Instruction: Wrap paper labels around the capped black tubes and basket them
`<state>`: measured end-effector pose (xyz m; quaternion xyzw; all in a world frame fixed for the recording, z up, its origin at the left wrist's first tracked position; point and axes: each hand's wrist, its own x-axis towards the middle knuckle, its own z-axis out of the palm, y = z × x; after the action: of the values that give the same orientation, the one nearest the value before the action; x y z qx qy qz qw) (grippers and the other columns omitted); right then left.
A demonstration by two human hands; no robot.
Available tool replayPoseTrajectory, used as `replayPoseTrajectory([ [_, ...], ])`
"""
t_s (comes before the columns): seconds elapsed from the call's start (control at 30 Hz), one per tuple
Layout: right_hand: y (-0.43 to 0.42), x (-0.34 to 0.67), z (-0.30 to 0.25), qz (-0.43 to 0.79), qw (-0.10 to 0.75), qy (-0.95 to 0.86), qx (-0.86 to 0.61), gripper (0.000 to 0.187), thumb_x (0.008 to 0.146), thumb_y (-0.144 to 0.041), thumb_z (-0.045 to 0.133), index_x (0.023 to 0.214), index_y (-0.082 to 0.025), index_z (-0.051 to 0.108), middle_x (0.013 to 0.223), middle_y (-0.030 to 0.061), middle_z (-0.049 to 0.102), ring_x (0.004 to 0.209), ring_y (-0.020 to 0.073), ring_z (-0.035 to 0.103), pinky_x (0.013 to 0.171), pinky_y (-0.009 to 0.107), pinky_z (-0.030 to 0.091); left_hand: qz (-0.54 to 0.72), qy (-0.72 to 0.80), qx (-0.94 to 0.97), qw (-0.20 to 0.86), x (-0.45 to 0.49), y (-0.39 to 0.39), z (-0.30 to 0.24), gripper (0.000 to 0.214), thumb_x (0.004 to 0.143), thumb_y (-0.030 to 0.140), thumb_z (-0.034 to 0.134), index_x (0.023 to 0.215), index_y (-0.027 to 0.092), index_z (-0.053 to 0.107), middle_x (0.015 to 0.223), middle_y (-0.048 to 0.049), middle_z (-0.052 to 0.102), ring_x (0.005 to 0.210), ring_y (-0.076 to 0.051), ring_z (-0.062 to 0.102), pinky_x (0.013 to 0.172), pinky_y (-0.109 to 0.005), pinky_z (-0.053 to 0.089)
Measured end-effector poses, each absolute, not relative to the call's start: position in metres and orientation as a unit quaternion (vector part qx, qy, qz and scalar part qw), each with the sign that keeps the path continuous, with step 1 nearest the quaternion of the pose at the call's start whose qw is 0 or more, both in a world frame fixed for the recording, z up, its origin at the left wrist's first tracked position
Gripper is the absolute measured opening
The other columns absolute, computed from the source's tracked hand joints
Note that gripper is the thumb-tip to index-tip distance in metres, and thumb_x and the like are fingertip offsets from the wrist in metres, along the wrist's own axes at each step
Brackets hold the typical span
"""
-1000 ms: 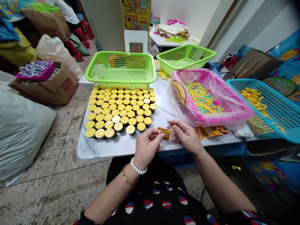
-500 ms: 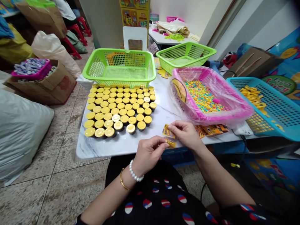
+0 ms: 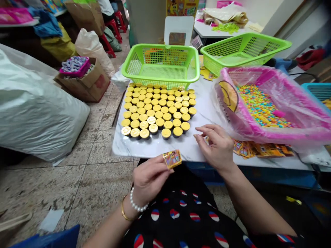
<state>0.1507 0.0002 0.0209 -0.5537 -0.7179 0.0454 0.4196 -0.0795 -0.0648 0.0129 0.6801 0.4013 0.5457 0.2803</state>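
Note:
My left hand (image 3: 152,175) pinches a small printed yellow card (image 3: 172,158) just over the table's front edge. Whether it is one piece or a thin stack, I cannot tell. To its right, my right hand (image 3: 216,146) hovers over the white marbled table (image 3: 144,148), thumb and fingers apart and nothing plainly in them. Beyond both hands stand close rows of small dark cups with yellow lids (image 3: 159,123). Right of my right hand, more printed cards (image 3: 258,148) lie spread along the front edge, partly under a pink basket.
The plastic-lined pink basket (image 3: 284,136) holds colourful small candies (image 3: 256,103). Two green baskets (image 3: 160,74) (image 3: 248,55) stand at the back. A blue basket (image 3: 317,90) is far right. On the floor at left are a big white sack (image 3: 38,110) and a cardboard box (image 3: 82,84).
My hands have moved apart. The left has drawn back with the printed card, and the right has let go of the card it pinched. The view has turned right.

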Motion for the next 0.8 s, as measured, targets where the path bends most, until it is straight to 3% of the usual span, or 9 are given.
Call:
replayPoseTrajectory([
  [0.13, 0.004, 0.125, 0.020, 0.122, 0.428, -0.717, -0.537, 0.019, 0.087, -0.024, 0.065, 0.105, -0.021, 0.069, 0.109, 0.0086, 0.067, 0.077, 0.0174, 0.067, 0.058, 0.029, 0.053, 0.527, 0.293, 0.786, 0.140, -0.085, -0.070, 0.005, 0.025, 0.080, 0.005, 0.068, 0.102, 0.019, 0.070, 0.101, -0.0103, 0.078, 0.079, -0.018, 0.076, 0.066, -0.026, 0.062],
  [0.37, 0.015, 0.115, 0.018, 0.098, 0.444, -0.689, -0.564, 0.008, 0.084, -0.022, 0.066, 0.091, -0.020, 0.066, 0.106, 0.0079, 0.065, 0.073, 0.0161, 0.064, 0.059, 0.030, 0.053, 0.543, 0.361, 0.737, 0.177, -0.085, -0.067, -0.008, 0.019, 0.083, 0.009, 0.068, 0.097, 0.021, 0.071, 0.102, -0.0096, 0.078, 0.087, -0.020, 0.076, 0.075, -0.029, 0.063],
  [0.53, -0.005, 0.120, 0.031, 0.097, 0.451, -0.681, -0.569, 0.007, 0.087, -0.027, 0.065, 0.084, -0.021, 0.065, 0.089, 0.0046, 0.064, 0.068, 0.0149, 0.058, 0.056, 0.029, 0.047, 0.531, 0.343, 0.770, 0.083, -0.089, -0.067, -0.016, 0.029, 0.083, 0.007, 0.066, 0.107, 0.021, 0.069, 0.104, -0.0105, 0.078, 0.084, -0.019, 0.076, 0.067, -0.027, 0.062],
  [0.63, -0.025, 0.122, 0.034, 0.219, 0.417, -0.678, -0.565, 0.013, 0.089, -0.031, 0.064, 0.081, -0.021, 0.066, 0.077, 0.0021, 0.065, 0.063, 0.0143, 0.056, 0.056, 0.028, 0.045, 0.518, 0.318, 0.793, 0.048, -0.091, -0.066, -0.019, 0.031, 0.083, 0.006, 0.065, 0.111, 0.020, 0.067, 0.102, -0.0115, 0.078, 0.080, -0.019, 0.076, 0.063, -0.028, 0.062],
  [0.8, -0.037, 0.121, 0.027, 0.504, 0.362, -0.581, -0.527, 0.018, 0.086, -0.037, 0.067, 0.087, -0.019, 0.069, 0.080, 0.0029, 0.068, 0.071, 0.0159, 0.061, 0.065, 0.028, 0.050, 0.514, 0.293, 0.805, 0.044, -0.089, -0.062, -0.019, 0.029, 0.082, 0.004, 0.065, 0.108, 0.016, 0.067, 0.100, -0.0126, 0.078, 0.082, -0.019, 0.075, 0.065, -0.029, 0.063],
])
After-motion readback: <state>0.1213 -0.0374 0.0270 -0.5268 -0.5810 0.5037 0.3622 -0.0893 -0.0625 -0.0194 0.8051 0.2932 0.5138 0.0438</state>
